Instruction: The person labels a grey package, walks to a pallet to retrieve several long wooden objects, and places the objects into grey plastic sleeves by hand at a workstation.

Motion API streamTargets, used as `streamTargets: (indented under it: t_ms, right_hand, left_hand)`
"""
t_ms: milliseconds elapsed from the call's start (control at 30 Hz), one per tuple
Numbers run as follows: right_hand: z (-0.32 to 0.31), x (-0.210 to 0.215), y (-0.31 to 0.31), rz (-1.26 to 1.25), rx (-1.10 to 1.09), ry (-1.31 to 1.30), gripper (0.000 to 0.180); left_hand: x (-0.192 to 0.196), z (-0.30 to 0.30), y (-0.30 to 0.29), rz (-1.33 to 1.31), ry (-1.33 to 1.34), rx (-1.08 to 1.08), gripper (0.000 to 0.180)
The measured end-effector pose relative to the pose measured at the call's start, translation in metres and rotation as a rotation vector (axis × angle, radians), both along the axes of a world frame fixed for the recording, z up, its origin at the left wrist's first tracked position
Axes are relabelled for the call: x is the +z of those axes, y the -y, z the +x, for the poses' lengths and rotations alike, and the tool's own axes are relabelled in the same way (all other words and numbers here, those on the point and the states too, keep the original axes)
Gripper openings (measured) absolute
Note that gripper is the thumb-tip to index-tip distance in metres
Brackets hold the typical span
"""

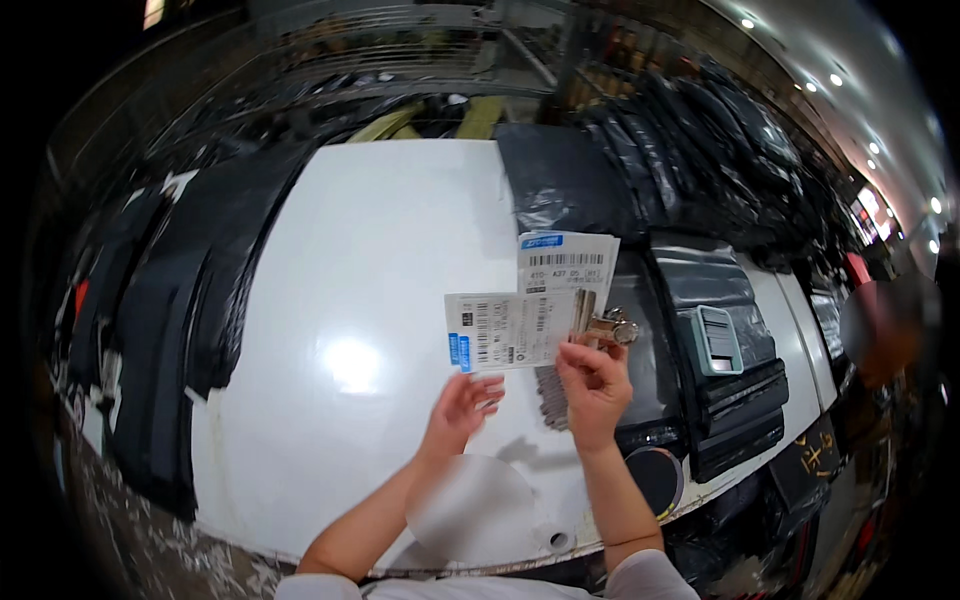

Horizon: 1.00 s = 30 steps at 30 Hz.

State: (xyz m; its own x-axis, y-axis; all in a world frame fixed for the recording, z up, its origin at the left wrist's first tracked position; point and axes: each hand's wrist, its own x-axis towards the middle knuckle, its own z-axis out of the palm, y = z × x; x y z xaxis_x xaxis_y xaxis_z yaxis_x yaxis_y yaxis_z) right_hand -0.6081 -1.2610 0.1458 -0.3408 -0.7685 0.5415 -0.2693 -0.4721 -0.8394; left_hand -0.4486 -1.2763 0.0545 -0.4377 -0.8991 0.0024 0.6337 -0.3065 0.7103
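My right hand [597, 392] pinches the lower right edge of a few white shipping labels [500, 325] with barcodes and blue patches. One label [567, 262] stands up behind the others. Shiny silver metal hardware [612, 328] shows just above my right fingertips; whether I hold it or it lies beyond cannot be made out. My left hand [465, 408] is just below the labels' lower left edge, fingers apart and slightly curled, holding nothing. A grey ribbed row of small pieces [552, 398] lies partly hidden beneath the labels and my right hand.
Black plastic mailing bags lie in a pile [255, 210] at left and in stacks [700, 270] at right on the white table [390, 230]. A pale-framed handheld device [716, 341] rests on the right stack. Near the front edge is a round hole [558, 541]. Metal racks stand behind.
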Motion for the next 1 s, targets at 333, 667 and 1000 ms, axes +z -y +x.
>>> streamTargets:
  t_ms: [333, 667, 1000]
  right_hand:
    - [0.094, 0.012, -0.07, 0.126, 0.523, 0.778, 0.057]
    - [0.236, 0.044, -0.13, 0.292, 0.454, -0.1, 0.022]
    - [0.295, 0.039, -0.162, 0.306, 0.552, 0.202, 0.031]
  left_hand:
    - [0.128, 0.15, -0.063, -0.086, 0.227, 0.231, 0.025]
    - [0.157, 0.275, -0.14, -1.489, 1.328, 1.024, 0.026]
    - [0.185, 0.336, -0.229, -1.161, 1.411, 0.439, 0.057]
